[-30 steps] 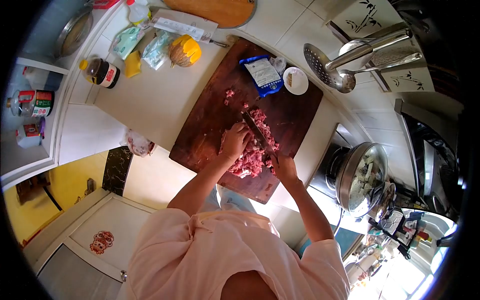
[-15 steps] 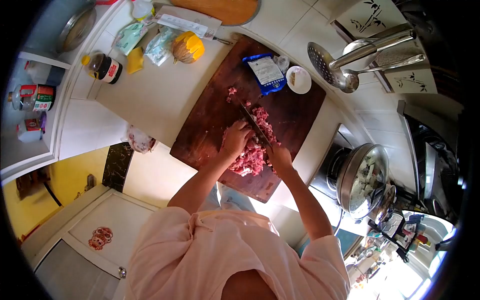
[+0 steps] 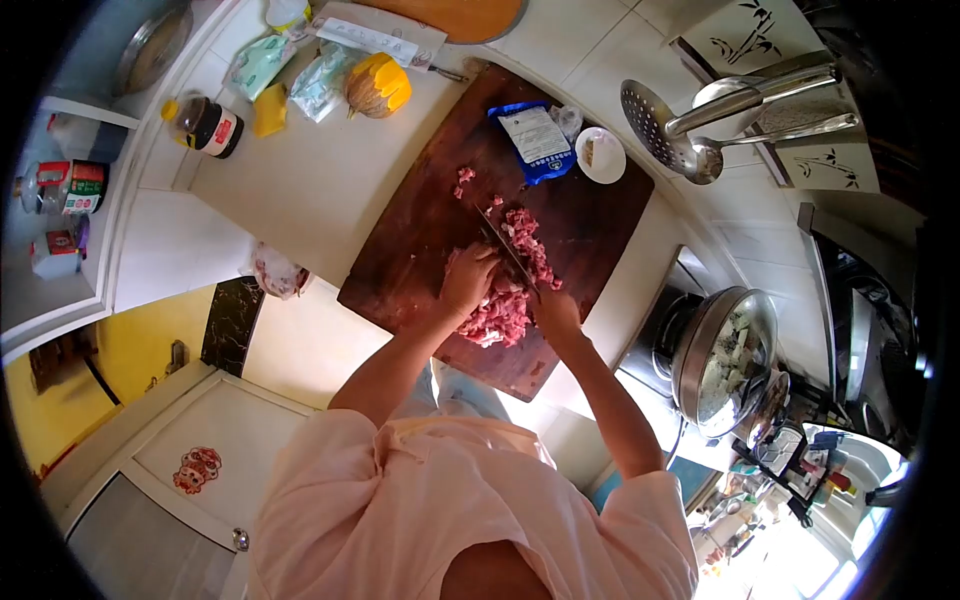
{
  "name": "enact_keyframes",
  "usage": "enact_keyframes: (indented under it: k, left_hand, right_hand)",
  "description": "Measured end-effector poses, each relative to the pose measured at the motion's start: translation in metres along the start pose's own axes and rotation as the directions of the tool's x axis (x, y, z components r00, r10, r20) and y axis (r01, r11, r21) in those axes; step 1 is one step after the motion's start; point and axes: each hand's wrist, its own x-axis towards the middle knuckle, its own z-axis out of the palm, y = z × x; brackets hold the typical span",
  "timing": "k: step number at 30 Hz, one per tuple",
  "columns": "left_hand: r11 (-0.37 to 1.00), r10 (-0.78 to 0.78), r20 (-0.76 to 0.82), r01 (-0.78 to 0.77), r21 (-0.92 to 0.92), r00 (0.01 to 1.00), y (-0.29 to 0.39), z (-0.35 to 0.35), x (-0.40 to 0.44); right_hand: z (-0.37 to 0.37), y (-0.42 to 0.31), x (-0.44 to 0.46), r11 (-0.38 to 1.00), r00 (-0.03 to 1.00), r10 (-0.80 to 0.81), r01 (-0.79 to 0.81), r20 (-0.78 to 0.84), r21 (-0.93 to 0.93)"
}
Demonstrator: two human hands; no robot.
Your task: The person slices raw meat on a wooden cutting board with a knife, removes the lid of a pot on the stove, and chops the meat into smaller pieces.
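Across the dark board (image 3: pixel 400 265), chopping looked well advanced, with small meat (image 3: pixel 497 320) pieces heaped either side of the knife (image 3: pixel 508 250) clasped in the right hand (image 3: pixel 556 312), while the left hand (image 3: pixel 466 282), fingers bunched, held meat beside the blade, apparently left to cut.

knife (image 3: pixel 507 248): handle hidden by right hand (image 3: pixel 556 312) | wooden board (image 3: pixel 468 18): cut off, top edge

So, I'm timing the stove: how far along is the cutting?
Much of the meat already lies in small pieces on the board. The right hand holds the knife amid it, beside the left hand. What's left is unclear: the left hand covers some meat.
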Motion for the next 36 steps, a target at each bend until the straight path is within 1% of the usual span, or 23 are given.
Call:
enact_keyframes:
  k: [3,6,9,12,14,15,18,21,24,27,30,33,36]
  left_hand:
    - [0.999,0.023,0.022,-0.023,-0.029,0.999,-0.003,0.002,0.002]
    - [0.999,0.047,0.030,-0.047,0.015,0.998,-0.001,-0.004,0.002]
    - [0.988,0.070,-0.110,-0.084,-0.127,0.991,-0.012,0.004,-0.006]
    - [0.980,0.138,-0.088,-0.149,-0.130,0.987,-0.018,0.008,-0.015]
    - [0.986,0.138,-0.048,-0.142,-0.084,0.989,-0.019,0.009,-0.015]
    - [0.988,0.139,-0.026,-0.140,-0.059,0.990,-0.020,0.010,-0.015]
    - [0.993,0.095,-0.016,-0.095,-0.064,0.995,-0.021,0.016,-0.015]
    - [0.996,0.077,0.084,-0.079,0.030,0.994,-0.009,0.002,-0.010]
    - [0.989,0.145,0.073,-0.145,0.001,0.987,-0.007,-0.004,-0.005]
    - [0.984,0.175,0.030,-0.176,0.023,0.984,-0.007,-0.005,-0.006]
    - [0.968,0.200,-0.123,-0.216,-0.127,0.972,-0.012,-0.008,-0.010]
    - [0.976,0.071,-0.218,-0.113,-0.186,0.973,-0.016,-0.005,-0.007]
    - [0.983,0.067,-0.165,-0.094,-0.160,0.984,-0.013,-0.006,0.003]
  right_hand:
    - [-0.004,-0.030,0.035,0.986,0.990,-0.089,0.103,-0.109,0.131]
    - [-0.007,-0.025,0.029,0.988,0.992,-0.081,0.093,-0.095,0.123]
    - [-0.009,0.011,-0.005,0.957,0.994,0.048,-0.074,0.096,0.282]
    - [-0.036,0.011,-0.030,0.986,0.994,0.029,-0.046,0.106,0.161]
    - [-0.025,0.022,-0.033,0.995,0.996,-0.089,0.089,0.005,0.046]
    - [-0.028,0.016,-0.032,0.988,0.988,-0.151,0.151,-0.041,-0.013]
    - [-0.042,-0.004,-0.023,0.992,0.993,-0.042,0.029,0.115,0.120]
    - [0.005,-0.002,0.015,0.997,0.997,-0.064,0.066,0.035,-0.044]
    - [0.001,-0.036,0.045,0.990,0.988,-0.129,0.133,-0.083,0.045]
    - [-0.009,-0.027,0.035,0.984,0.988,-0.151,0.154,-0.040,0.091]
    - [-0.001,0.015,0.004,1.000,0.997,0.005,-0.005,0.074,0.003]
    - [-0.033,0.012,-0.018,0.999,0.993,0.007,-0.012,0.121,0.034]
    - [-0.012,0.015,-0.006,0.998,0.996,-0.066,0.065,0.064,0.012]
